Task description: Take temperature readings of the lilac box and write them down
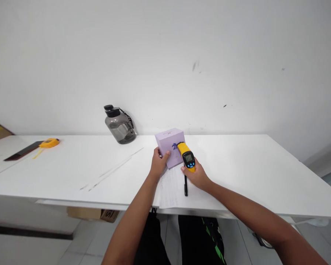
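My left hand (160,162) grips a light purple box (169,141) by its left side, thumb on the front face. The box is tilted and bears a dark purple emblem. My right hand (197,176) is wrapped around the handle of a yellow and black infrared thermometer (188,157). Its small screen and blue buttons face me, and its nose is close to the front of the box; I cannot tell whether they touch. Below them, a sheet of paper (168,191) with faint writing lies on the white table, with a black pen (185,187) at its right edge.
A grey see-through water bottle (120,127) with a black lid stands near the wall. Farther left on the table (99,162) lie a yellow tape measure (50,142) and a dark flat object (23,151). A cardboard box (92,213) is under the table.
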Motion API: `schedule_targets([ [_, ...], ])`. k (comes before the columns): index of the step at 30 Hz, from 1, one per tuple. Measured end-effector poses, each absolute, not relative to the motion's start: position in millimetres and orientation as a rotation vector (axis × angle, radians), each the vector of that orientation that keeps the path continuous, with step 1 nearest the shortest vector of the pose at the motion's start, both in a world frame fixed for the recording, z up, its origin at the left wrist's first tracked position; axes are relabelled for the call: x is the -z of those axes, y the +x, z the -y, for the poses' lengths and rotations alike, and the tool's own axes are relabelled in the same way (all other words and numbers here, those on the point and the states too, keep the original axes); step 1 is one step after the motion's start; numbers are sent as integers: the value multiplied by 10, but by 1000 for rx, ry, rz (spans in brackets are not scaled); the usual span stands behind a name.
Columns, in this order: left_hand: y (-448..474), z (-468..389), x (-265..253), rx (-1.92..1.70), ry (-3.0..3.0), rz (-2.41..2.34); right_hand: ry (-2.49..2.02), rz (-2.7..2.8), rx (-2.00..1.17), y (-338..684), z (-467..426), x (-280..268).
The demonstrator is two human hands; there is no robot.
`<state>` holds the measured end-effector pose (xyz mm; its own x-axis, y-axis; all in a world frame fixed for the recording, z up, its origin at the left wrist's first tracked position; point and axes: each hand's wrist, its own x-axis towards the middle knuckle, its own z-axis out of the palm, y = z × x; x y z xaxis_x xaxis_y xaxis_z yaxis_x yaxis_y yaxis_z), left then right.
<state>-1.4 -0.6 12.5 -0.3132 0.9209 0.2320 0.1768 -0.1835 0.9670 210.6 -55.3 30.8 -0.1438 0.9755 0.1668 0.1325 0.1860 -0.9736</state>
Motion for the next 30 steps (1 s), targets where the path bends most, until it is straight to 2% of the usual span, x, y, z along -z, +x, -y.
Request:
schedule_targets([
  [6, -25, 4, -142, -1589, 1259, -1498, -1230, 1319, -890, 2168, 473, -341],
  [12, -65, -22, -146, -1672, 1177, -1660, -1275, 1271, -909, 2205, 425, -336],
  [30, -99, -111, -61, -1743, 1142, -1592, -1274, 1307, -945, 2213, 476, -412],
])
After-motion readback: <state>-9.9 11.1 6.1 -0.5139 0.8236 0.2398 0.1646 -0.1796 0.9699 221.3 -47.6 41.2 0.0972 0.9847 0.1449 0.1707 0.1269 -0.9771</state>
